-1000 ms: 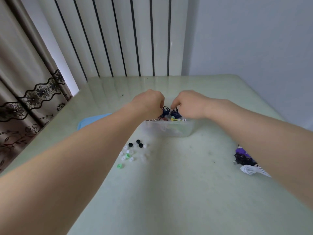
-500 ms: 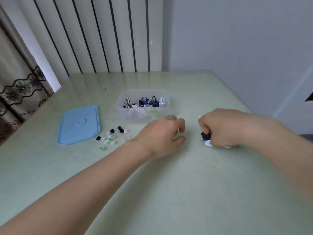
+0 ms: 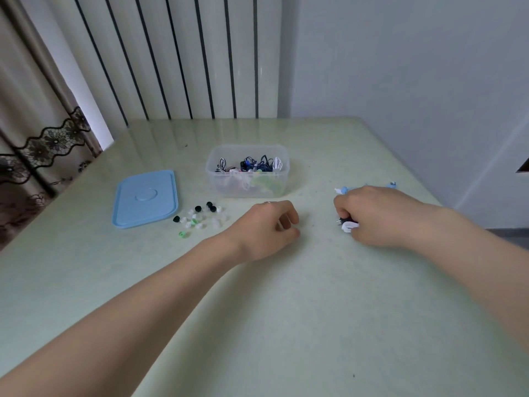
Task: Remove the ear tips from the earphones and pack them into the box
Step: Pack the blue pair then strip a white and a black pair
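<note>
A clear plastic box stands mid-table with several coiled earphones inside. Left of and in front of it lies a loose group of black, white and green ear tips. My right hand grips a bundled earphone, white and dark, down on the table to the right of the box. My left hand rests on the table in front of the box, its fingers loosely curled and holding nothing. Light blue earphones lie just beyond my right hand.
A light blue lid lies flat to the left of the box. The pale green table meets a striped panel at the back and a wall on the right. A patterned curtain hangs at the left.
Both hands left the box and came toward me. My right hand went right onto the earphone bundle and closed on it; my left hand settled on the table before the box.
</note>
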